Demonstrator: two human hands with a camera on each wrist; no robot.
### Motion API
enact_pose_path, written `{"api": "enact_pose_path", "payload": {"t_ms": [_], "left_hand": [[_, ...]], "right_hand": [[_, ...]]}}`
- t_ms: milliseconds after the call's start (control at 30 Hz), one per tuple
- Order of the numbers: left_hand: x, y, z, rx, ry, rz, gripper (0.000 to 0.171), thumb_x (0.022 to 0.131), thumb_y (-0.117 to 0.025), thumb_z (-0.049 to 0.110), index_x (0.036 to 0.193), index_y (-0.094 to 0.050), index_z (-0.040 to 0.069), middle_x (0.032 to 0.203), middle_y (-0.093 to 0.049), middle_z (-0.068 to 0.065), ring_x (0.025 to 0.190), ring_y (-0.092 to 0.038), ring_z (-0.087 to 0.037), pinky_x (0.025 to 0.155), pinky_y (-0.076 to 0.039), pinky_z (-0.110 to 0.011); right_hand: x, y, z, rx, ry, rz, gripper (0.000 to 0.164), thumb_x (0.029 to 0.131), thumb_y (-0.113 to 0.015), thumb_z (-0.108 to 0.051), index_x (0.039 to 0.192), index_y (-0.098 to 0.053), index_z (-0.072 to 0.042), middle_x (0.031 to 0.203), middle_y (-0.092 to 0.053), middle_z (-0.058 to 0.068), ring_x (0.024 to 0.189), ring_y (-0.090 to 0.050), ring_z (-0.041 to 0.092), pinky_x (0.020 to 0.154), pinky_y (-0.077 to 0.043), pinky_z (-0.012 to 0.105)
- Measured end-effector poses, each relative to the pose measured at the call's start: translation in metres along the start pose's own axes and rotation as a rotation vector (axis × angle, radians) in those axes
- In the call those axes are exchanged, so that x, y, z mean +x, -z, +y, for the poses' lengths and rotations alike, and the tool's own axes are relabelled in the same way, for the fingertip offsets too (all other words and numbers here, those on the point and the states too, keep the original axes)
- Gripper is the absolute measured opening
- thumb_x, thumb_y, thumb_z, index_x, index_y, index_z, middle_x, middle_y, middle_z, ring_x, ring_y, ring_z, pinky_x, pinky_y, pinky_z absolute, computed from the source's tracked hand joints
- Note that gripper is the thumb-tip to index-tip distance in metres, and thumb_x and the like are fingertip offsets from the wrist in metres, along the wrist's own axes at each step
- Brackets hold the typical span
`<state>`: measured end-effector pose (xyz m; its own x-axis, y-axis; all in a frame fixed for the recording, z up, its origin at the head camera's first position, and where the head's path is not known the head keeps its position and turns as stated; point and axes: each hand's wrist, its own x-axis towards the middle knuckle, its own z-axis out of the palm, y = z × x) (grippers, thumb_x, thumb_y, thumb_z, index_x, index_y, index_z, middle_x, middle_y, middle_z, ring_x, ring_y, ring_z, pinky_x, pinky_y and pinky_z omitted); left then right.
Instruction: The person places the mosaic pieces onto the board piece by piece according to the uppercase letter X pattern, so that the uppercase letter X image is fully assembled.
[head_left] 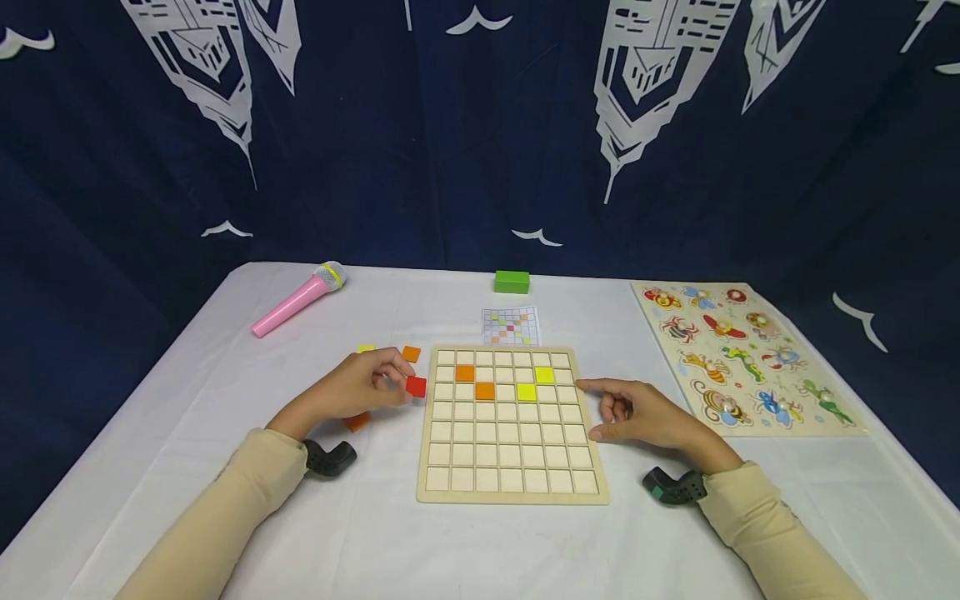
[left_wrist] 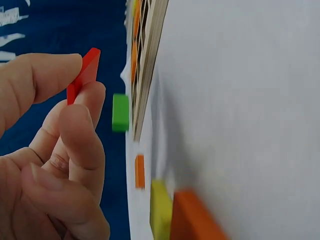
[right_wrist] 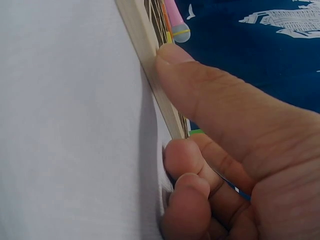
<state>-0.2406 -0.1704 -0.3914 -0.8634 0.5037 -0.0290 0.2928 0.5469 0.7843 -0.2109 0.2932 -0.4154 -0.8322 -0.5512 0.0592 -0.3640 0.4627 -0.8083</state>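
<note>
My left hand (head_left: 367, 385) pinches a red square tile (head_left: 416, 387) between thumb and fingertips, beside the left rim of a wooden grid board (head_left: 512, 497). In the left wrist view the red tile (left_wrist: 89, 72) stands on edge in the pinch, raised off the cloth. Two orange tiles (head_left: 484, 391) and two yellow tiles (head_left: 527, 392) sit in cells of the board's upper rows. At the board's right edge, my right hand (head_left: 641, 412) touches the rim with thumb and outstretched index finger; its other fingers curl inward, holding nothing.
Loose orange tiles (head_left: 411, 354) and a yellow tile (head_left: 365, 347) lie around the left hand. Behind the board are a printed pattern card (head_left: 510, 317) and a green block (head_left: 512, 282). A pink toy microphone (head_left: 292, 304) lies back left, an insect puzzle board (head_left: 750, 333) right.
</note>
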Motion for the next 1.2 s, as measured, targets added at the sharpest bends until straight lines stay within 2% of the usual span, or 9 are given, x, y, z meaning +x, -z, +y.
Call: {"api": "enact_pose_path", "payload": {"t_ms": [133,333,667,900,1200], "left_hand": [[0.001,-0.007,0.005,0.0,-0.028,-0.017,0.028,0.092,-0.083,0.013,0.115,-0.07,0.006,0.098,-0.073,0.001,0.07,-0.057,-0.017,0.069,-0.046,-0.026],[0.003,-0.019,0.015,-0.015,-0.071,-0.034,0.026,0.091,-0.084,0.012,0.113,-0.071,0.006,0.094,-0.074,0.003,0.067,-0.053,-0.016,0.06,-0.04,-0.025],[0.009,-0.034,0.033,-0.053,-0.099,-0.062,0.028,0.091,-0.085,0.015,0.113,-0.07,0.007,0.094,-0.073,0.003,0.065,-0.053,-0.013,0.064,-0.04,-0.024],[0.017,-0.044,0.045,-0.042,-0.094,-0.068,0.029,0.091,-0.085,0.017,0.113,-0.07,0.007,0.094,-0.073,0.004,0.065,-0.052,-0.012,0.066,-0.042,-0.024],[0.03,-0.059,0.055,0.022,-0.046,-0.078,0.028,0.091,-0.086,0.02,0.113,-0.071,0.009,0.092,-0.073,0.008,0.067,-0.054,-0.01,0.072,-0.045,-0.027]], "right_hand": [[0.0,0.0,0.001,-0.002,0.006,-0.001,0.069,0.087,-0.089,-0.006,0.145,-0.058,0.013,0.083,-0.059,-0.002,0.068,-0.048,0.007,0.061,-0.041,0.025],[-0.001,0.0,0.001,-0.001,0.012,-0.005,0.068,0.088,-0.088,-0.005,0.145,-0.057,0.013,0.083,-0.059,-0.002,0.068,-0.048,0.008,0.061,-0.041,0.025],[0.0,0.0,0.0,0.002,0.033,-0.004,0.067,0.087,-0.088,-0.004,0.144,-0.058,0.014,0.083,-0.059,-0.003,0.067,-0.048,0.008,0.059,-0.041,0.026],[0.0,0.0,0.0,0.006,0.038,-0.005,0.067,0.087,-0.088,-0.004,0.144,-0.058,0.013,0.083,-0.059,-0.003,0.068,-0.048,0.008,0.06,-0.041,0.026],[0.0,0.001,0.0,0.003,0.05,-0.003,0.067,0.087,-0.088,-0.003,0.144,-0.058,0.014,0.083,-0.059,-0.002,0.067,-0.048,0.008,0.059,-0.041,0.026]]}}
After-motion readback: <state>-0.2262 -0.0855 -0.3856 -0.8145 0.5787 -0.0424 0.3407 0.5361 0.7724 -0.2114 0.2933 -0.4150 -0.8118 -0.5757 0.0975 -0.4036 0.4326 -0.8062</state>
